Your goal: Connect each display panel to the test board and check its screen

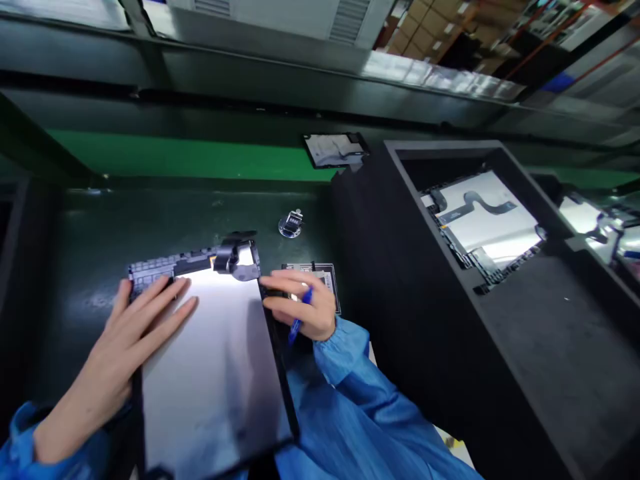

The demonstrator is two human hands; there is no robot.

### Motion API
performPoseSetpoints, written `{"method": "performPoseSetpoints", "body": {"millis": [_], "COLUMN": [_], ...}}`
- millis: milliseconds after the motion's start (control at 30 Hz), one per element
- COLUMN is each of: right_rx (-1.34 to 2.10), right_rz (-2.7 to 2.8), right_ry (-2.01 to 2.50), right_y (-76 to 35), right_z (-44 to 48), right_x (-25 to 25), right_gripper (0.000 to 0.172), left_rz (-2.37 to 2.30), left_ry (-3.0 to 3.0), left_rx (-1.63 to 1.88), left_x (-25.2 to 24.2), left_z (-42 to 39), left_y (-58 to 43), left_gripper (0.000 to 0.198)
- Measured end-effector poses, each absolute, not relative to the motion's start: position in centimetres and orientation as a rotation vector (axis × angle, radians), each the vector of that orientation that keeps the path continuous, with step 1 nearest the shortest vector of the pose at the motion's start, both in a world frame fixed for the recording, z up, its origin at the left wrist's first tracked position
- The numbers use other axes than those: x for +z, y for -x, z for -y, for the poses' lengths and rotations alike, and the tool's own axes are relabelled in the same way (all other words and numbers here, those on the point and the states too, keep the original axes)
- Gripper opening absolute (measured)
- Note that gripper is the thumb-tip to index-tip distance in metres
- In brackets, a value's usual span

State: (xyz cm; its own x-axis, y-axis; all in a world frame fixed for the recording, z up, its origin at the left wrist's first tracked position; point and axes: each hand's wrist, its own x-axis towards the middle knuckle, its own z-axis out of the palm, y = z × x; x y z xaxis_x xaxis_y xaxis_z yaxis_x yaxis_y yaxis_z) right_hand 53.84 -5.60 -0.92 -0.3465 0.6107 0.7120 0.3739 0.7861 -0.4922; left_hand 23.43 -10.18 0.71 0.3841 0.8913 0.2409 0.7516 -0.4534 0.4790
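A display panel [215, 373] with a silvery-white back and black edges lies in front of me. Along its far edge runs a dark circuit strip [155, 270], with a black ribbon cable [233, 257] curling up near the right corner. My left hand [135, 333] rests on the panel's upper left, fingers stretched out across the strip and the white back. At the upper right corner is my right hand [305, 310], its fingertips at the panel's edge and a blue pen [302, 317] held among its fingers.
Beyond the panel stands a small metal tally counter [291, 224]. A printed card [327, 277] lies partly behind my right hand. To the right, a deep black foam box [435, 333] holds another panel with a ribbon cable [487, 213]. A smaller dark-framed panel [335, 149] lies near the green strip [190, 157].
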Motion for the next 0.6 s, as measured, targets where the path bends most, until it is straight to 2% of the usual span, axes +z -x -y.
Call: {"method": "performPoseSetpoints", "body": {"millis": [100,167,233,300,400,600], "right_rx": [0.064,0.229,0.526,0.802,1.098,1.441], "right_rz": [1.730,1.708,1.832,1.915,1.871,1.619], "right_ry": [1.006,1.047,0.993,0.948,0.930,0.766], "right_y": [-54.1,-53.9,-53.7,-53.5,-53.4,-53.3], "right_z": [4.5,3.5,2.7,2.2,2.4,3.3], "right_x": [-1.0,-1.0,-1.0,-1.2,-1.6,-0.7], "right_gripper": [0.039,0.055,0.061,0.059,0.054,0.032], "left_rz": [-1.331,-1.267,-1.210,-1.211,-1.254,-1.289], "left_ry": [-2.608,-2.618,-2.582,-2.550,-2.563,-2.684], "left_rx": [0.751,0.728,0.703,0.685,0.578,0.298], "left_x": [-0.6,-1.6,-2.4,-2.9,-3.6,-4.5], "left_z": [8.8,8.0,7.3,6.8,6.3,5.5], "left_y": [-21.9,-21.1,-20.6,-20.3,-19.9,-19.7], "left_gripper": [0.066,0.061,0.054,0.048,0.053,0.060]}}
